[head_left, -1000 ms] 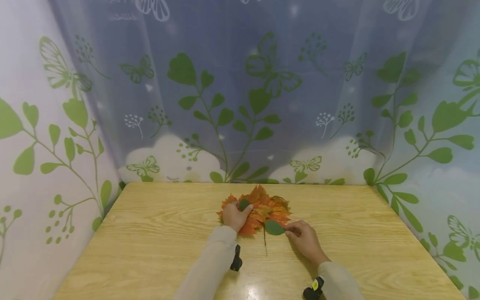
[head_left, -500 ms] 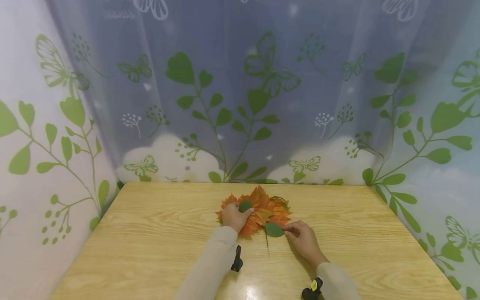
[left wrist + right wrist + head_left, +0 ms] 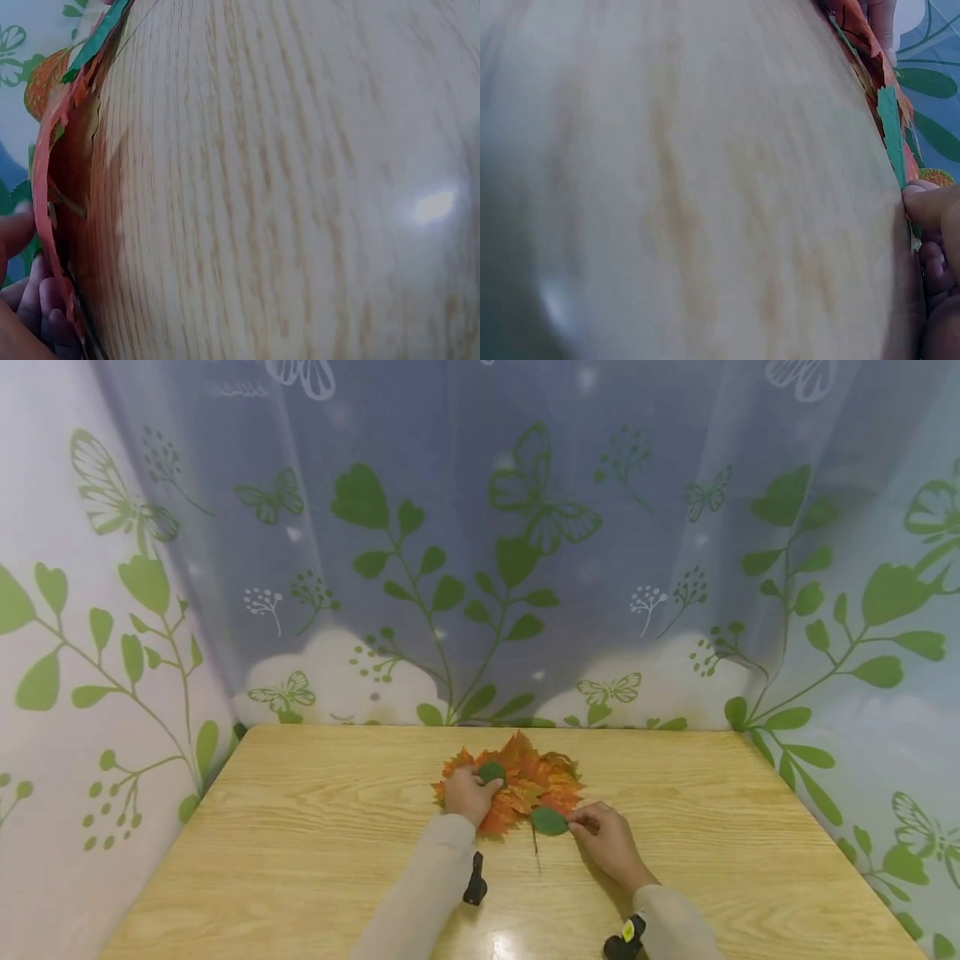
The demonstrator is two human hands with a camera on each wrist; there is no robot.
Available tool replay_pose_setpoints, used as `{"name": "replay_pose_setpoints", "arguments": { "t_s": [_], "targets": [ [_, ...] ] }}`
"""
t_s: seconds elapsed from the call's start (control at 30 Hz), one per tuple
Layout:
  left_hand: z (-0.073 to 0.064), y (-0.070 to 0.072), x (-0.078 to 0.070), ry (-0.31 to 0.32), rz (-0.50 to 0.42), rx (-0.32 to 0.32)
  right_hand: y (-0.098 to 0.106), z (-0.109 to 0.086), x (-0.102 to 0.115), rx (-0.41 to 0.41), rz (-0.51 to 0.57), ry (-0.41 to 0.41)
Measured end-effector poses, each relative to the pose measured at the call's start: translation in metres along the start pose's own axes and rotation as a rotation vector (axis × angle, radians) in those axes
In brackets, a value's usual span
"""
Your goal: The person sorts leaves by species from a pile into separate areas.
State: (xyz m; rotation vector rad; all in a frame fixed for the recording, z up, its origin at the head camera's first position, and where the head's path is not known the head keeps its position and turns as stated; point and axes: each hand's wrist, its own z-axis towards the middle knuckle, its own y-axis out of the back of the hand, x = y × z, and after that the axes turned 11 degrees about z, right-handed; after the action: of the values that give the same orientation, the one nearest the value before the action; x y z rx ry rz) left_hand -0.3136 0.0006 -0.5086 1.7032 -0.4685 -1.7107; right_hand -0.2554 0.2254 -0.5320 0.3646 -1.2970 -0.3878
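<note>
A bunch of orange maple leaves point(image 3: 534, 768), apparently artificial, lies toward the back of the wooden table. My left hand point(image 3: 467, 795) grips its left side, thumb on top and fingers curled beneath, as the left wrist view shows at the leaf edge point(image 3: 43, 172). Beside that thumb sits a small green leaf point(image 3: 492, 772) on the orange ones. At the bunch's front right, my right hand point(image 3: 609, 839) pinches the tip of a second green leaf point(image 3: 550, 822) between thumb and forefinger. In the right wrist view this green leaf point(image 3: 892, 131) overlaps the orange ones. A thin dark stem point(image 3: 536, 852) points toward me.
The light wooden table point(image 3: 337, 785) ends at a curtain point(image 3: 420, 610) printed with green plants and butterflies, which also lines both sides. Black wrist cameras sit on both sleeves, one at the left cuff point(image 3: 475, 881), one at the right cuff point(image 3: 626, 939).
The green leaf in my right hand has dipped slightly toward me. The small green leaf by my left thumb shows more fully now. Both hands stay nearly in place.
</note>
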Motion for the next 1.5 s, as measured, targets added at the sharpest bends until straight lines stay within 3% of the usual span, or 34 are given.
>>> {"name": "replay_pose_setpoints", "arguments": {
  "t_s": [0.27,0.5,0.77,1.03,1.23,1.5],
  "targets": [
    [0.002,0.006,-0.002,0.039,-0.060,0.041,0.002,0.003,0.000,0.003,-0.042,0.001],
    [0.003,0.008,-0.004,0.027,-0.117,0.031,0.002,0.005,-0.002,0.004,-0.075,-0.024],
    [0.002,0.011,-0.009,0.033,-0.113,0.029,0.009,0.004,0.003,0.058,-0.099,-0.004],
    [0.001,0.015,-0.011,0.020,-0.119,0.031,0.012,0.004,-0.006,0.083,-0.101,0.035],
    [-0.001,0.017,-0.012,0.010,-0.138,0.036,0.012,0.006,-0.007,0.094,-0.097,0.005],
    [-0.002,0.020,-0.012,0.030,-0.213,0.081,0.011,0.006,-0.007,0.097,-0.094,0.013]
  ]
}}
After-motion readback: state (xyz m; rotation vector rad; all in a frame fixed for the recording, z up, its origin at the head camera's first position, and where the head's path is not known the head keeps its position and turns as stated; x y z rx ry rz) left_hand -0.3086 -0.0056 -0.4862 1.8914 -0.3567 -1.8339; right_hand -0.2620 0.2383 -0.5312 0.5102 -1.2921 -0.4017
